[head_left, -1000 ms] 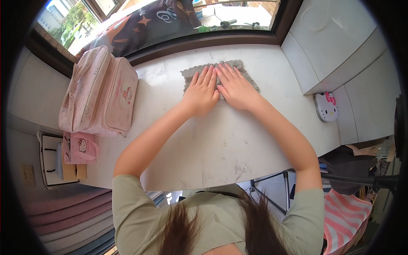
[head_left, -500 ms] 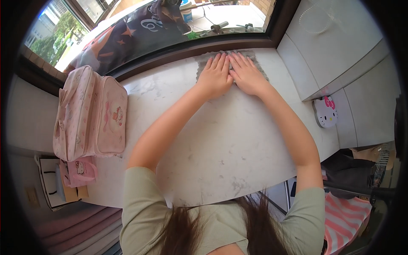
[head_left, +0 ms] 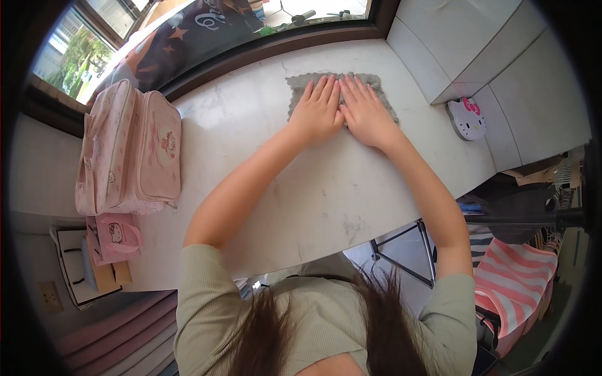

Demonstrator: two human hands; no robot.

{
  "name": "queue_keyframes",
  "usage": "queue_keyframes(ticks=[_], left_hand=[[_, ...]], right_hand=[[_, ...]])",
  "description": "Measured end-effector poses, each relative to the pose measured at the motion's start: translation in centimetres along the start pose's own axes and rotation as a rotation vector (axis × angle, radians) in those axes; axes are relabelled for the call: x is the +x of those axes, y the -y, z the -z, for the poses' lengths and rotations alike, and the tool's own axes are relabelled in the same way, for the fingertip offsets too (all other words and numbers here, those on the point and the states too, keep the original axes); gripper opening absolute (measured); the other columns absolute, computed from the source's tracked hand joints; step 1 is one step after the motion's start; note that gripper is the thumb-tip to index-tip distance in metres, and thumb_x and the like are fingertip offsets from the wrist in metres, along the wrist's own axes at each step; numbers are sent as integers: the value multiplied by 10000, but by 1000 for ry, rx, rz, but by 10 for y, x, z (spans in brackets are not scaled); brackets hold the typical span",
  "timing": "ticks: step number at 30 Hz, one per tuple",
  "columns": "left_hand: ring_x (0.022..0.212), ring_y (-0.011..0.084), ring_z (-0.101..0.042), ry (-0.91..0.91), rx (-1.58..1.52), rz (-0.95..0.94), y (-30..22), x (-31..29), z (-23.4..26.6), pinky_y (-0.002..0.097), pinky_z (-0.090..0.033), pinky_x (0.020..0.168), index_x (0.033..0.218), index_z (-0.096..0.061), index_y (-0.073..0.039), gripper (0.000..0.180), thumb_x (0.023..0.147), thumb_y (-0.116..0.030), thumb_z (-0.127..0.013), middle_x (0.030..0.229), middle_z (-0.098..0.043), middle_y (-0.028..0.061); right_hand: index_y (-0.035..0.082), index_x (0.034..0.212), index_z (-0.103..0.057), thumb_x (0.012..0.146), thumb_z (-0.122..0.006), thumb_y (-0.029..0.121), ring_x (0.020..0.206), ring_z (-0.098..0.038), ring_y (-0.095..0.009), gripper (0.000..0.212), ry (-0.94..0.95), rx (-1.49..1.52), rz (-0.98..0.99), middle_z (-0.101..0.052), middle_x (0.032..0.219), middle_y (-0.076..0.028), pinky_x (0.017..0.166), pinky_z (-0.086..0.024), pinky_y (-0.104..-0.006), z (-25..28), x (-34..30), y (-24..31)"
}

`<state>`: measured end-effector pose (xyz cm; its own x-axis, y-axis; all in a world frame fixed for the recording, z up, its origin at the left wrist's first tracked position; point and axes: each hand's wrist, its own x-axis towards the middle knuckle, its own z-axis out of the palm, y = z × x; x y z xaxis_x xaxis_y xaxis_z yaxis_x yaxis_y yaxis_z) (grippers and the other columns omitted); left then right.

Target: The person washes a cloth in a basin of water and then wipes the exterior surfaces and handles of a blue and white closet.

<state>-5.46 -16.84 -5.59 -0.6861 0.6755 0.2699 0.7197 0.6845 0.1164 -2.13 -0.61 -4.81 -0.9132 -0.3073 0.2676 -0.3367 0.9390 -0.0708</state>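
A grey cloth (head_left: 300,83) with wavy edges lies spread on the white marbled counter (head_left: 301,200), a little in front of the window frame. My left hand (head_left: 318,113) rests flat on its left half, fingers stretched out and pointing away from me. Beside it my right hand (head_left: 369,114) lies just as flat on the right half, the two thumbs close together. Neither hand grips anything. Both palms and fingers cover the middle of the cloth, while its far edge and sides stay visible.
On the left stands a pink bag (head_left: 157,150), with a small pink gift bag (head_left: 116,235) nearer me. A white cat-shaped box (head_left: 467,120) is at the right wall. The dark window frame (head_left: 282,55) bounds the far side. Striped clothing (head_left: 514,276) hangs at lower right.
The hands and cloth have come back from the window frame toward me; a strip of counter now shows between frame and cloth. My view has also shifted.
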Motion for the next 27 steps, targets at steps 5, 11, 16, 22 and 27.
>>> queue_keyframes(ticks=[5, 11, 16, 22, 27], left_hand=[[1373, 330, -189, -24, -23, -59, -44, -53, 13, 455, -132, 1118, 1377, -260, 70, 586, 897, -261, -320, 1456, -238, 220], [1370, 373, -170, 63, -120, -132, -89, -124, 45, 479, -124, 1114, 1360, -242, 118, 613, 867, -219, -381, 1444, -219, 263], [1353, 413, -186, 97, -132, -221, -114, -148, 54, 538, -124, 1091, 1349, -261, 128, 627, 870, -248, -412, 1427, -241, 283], [1340, 436, -201, 47, -141, -260, -122, -132, 40, 569, -134, 1074, 1343, -273, 131, 644, 864, -271, -424, 1421, -255, 285], [1340, 434, -205, 9, -150, -297, -123, -101, 30, 568, -133, 1074, 1338, -282, 135, 640, 876, -293, -396, 1416, -267, 287]], right_hand=[[-40, 1379, -287, 934, -353, 267, 1363, -223, -315, 544, -4, 27, 20, -278, 1446, -198, 1116, -171, -433, 23, -63, 34], [-60, 1362, -304, 899, -429, 257, 1362, -219, -328, 576, 37, 78, 26, -276, 1443, -206, 1113, -169, -439, 53, -135, 83], [-39, 1370, -305, 895, -437, 266, 1361, -221, -325, 580, 102, 75, -46, -277, 1445, -196, 1110, -154, -463, 71, -176, 102], [-5, 1389, -293, 899, -433, 273, 1362, -221, -318, 580, 123, 9, -143, -272, 1455, -168, 1110, -146, -470, 74, -184, 90], [-6, 1393, -283, 915, -407, 260, 1366, -217, -303, 562, 97, -8, -155, -265, 1461, -166, 1114, -146, -452, 73, -173, 61]])
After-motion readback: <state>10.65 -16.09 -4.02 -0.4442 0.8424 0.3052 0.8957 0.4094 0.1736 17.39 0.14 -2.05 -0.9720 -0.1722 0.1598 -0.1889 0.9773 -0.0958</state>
